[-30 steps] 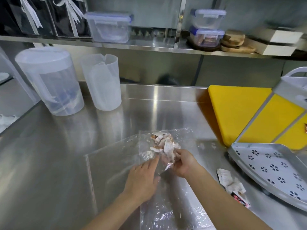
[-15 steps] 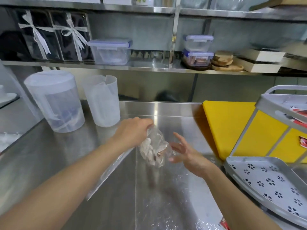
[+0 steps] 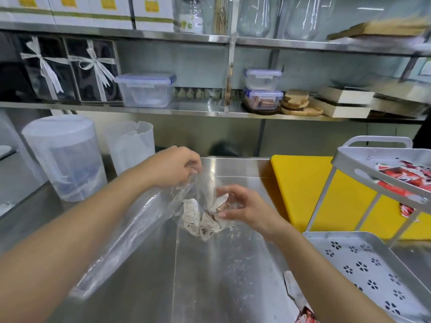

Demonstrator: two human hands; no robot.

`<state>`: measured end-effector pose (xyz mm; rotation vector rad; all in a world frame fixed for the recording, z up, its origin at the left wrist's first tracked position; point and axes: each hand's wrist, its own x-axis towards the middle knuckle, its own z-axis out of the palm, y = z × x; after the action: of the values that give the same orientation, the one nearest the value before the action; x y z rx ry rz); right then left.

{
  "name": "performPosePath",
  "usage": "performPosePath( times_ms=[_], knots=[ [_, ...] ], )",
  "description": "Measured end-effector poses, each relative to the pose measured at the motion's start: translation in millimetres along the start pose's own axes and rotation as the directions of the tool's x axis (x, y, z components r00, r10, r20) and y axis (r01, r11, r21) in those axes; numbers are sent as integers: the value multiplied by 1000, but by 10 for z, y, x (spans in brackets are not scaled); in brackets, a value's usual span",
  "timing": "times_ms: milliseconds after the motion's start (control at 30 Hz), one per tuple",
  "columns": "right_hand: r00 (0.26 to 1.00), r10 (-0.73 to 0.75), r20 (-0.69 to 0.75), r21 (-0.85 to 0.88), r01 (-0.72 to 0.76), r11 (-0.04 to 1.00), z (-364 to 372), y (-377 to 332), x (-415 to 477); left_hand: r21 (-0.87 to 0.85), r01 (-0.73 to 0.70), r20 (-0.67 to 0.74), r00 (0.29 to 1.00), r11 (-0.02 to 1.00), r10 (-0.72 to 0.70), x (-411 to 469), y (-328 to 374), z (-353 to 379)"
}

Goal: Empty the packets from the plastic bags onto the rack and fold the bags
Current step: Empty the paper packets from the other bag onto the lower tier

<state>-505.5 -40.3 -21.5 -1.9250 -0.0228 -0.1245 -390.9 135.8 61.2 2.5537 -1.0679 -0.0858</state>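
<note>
Now our left hand point(image 3: 177, 166) pinches the top of the plastic bag point(image 3: 198, 197), lifted clear of the bench point(image 3: 210, 299) since a second ago. The packets point(image 3: 200, 221) hang bunched at its bottom. Our right hand point(image 3: 245, 209), open just before, curls its fingers point(image 3: 227, 190) round the bag's side. Tipping onto the rack point(image 3: 345, 259), at the right, looks next.

Steel counter point(image 3: 242, 169), lidded jug point(image 3: 63, 157), yellow board point(image 3: 300, 190), rack point(image 3: 349, 250)

Bare left hand point(image 3: 173, 167) and right hand point(image 3: 242, 206), forearms uncovered.
</note>
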Motion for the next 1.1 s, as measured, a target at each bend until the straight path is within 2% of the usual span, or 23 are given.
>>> performPosePath(
  times_ms=[67,167,267,333,400,467,533,567,600,633,667,733,800,933,1000,1100],
  knots=[
    [992,-18,-121,7,19,1000,1,-5,28,23,-13,15,1000,1000,12,11,60,-46],
    [984,-21,-177,2,22,1000,-86,5,44,62,-13,22,1000,998,11,25,83,-81],
    [975,-58,-215,-181,18,983,-215,-68,35,34,4,62,998,999,-6,9,68,-112],
    [976,-134,-171,-409,54,911,-345,-172,62,48,-1,95,995,999,-4,8,58,-130],
    [971,-198,-136,-630,69,773,-495,-336,72,39,-16,112,994,999,11,8,61,-164],
    [908,-340,-244,-744,49,666,-626,-511,34,7,-35,62,997,999,35,-12,96,-222],
    [807,-471,-357,-692,111,714,-708,-636,-46,14,-58,-142,988,998,60,-44,131,-285],
    [816,-451,-361,-642,133,755,-735,-679,-75,19,-64,-211,975,998,66,-62,140,-309],
    [875,-379,-301,-605,133,785,-752,-691,-89,29,-68,-197,978,997,72,-79,145,-325],
    [931,-297,-211,-614,110,781,-760,-668,-103,39,-69,-113,991,997,73,-94,148,-327],
    [950,-271,-158,-672,97,734,-763,-619,-109,48,-67,-18,998,997,68,-110,151,-310],
    [905,-382,-188,-749,120,652,-766,-544,-107,38,-66,21,998,997,66,-115,146,-273],
    [861,-446,-245,-701,161,695,-759,-547,-124,13,-81,-41,996,997,82,-97,149,-274],
    [926,-334,-177,-694,123,709,-773,-540,-119,123,-83,-32,996,989,87,-91,199,-293],
    [919,-303,-251,-576,110,810,-763,-536,-132,238,-52,-142,986,970,88,-87,242,-316],
    [923,-213,-319,-176,163,971,-687,-590,-159,323,-26,-248,962,946,112,-77,335,-353]
  ],
)
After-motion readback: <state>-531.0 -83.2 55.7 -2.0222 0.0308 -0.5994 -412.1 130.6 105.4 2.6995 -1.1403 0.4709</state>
